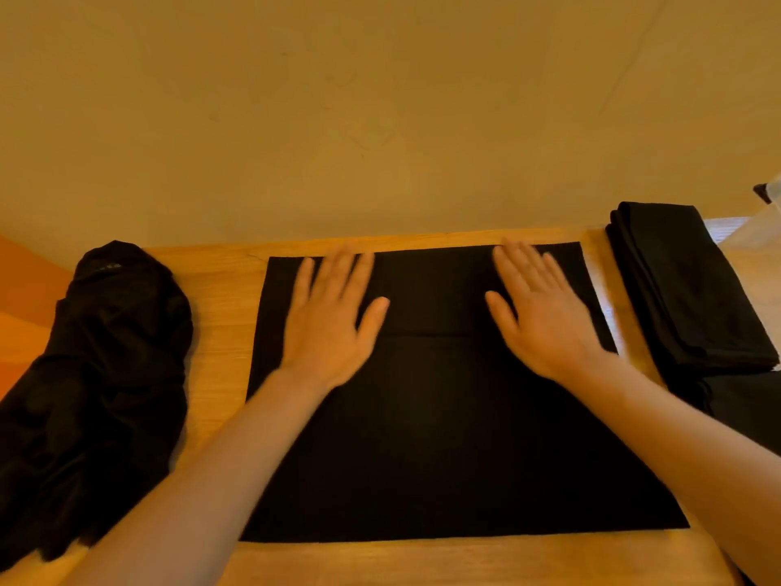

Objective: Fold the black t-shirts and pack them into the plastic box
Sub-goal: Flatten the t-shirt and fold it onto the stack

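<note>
Black t-shirt [443, 416] is lying flat on the wooden desk [219, 332], folded into a rectangle, a fold edge crossing its middle. Left hand [327, 323] and right hand [545, 315] are both pressing palm-down on its far half, fingers straight and spread, gripping nothing. Heap of unfolded black shirts [97, 382] is sitting at left. Folded stack [684, 285] is resting at right, beside the clear plastic box [765, 222], barely in view.

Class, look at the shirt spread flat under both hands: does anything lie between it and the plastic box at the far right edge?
Yes. A stack of folded shirts lies on the table between the flat shirt and the plastic box, which is barely in view. Both hands, left and right, already rest on the shirt.
</note>
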